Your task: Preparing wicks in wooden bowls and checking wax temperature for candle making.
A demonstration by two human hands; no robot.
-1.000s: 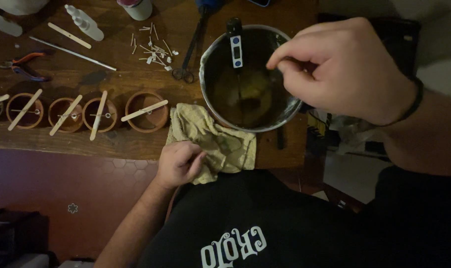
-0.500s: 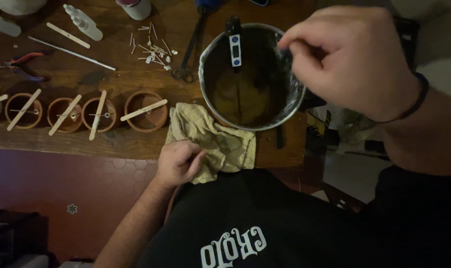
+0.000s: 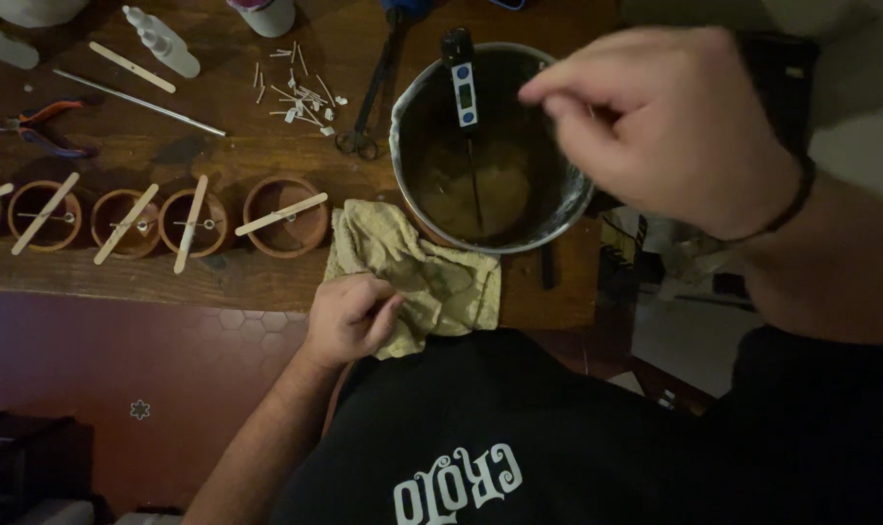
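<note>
The right hand (image 3: 675, 126) pinches a thin stirrer, mostly hidden, above the pot (image 3: 402, 107) of yellow liquid just below its fingertips. The left hand (image 3: 349, 319) rests curled on the cloth (image 3: 432, 277). A wide stroke could knock the thermometer (image 3: 464, 87) off the rim.

A round metal pot (image 3: 407, 107) stands upright near the right end of the wooden table, holding dark yellowish liquid. A thermometer (image 3: 464, 89) with a black head leans on its far rim, its thin probe reaching down into the liquid. A crumpled yellowish cloth (image 3: 432, 277) lies against the pot's near left side, draped over the table edge.
</note>
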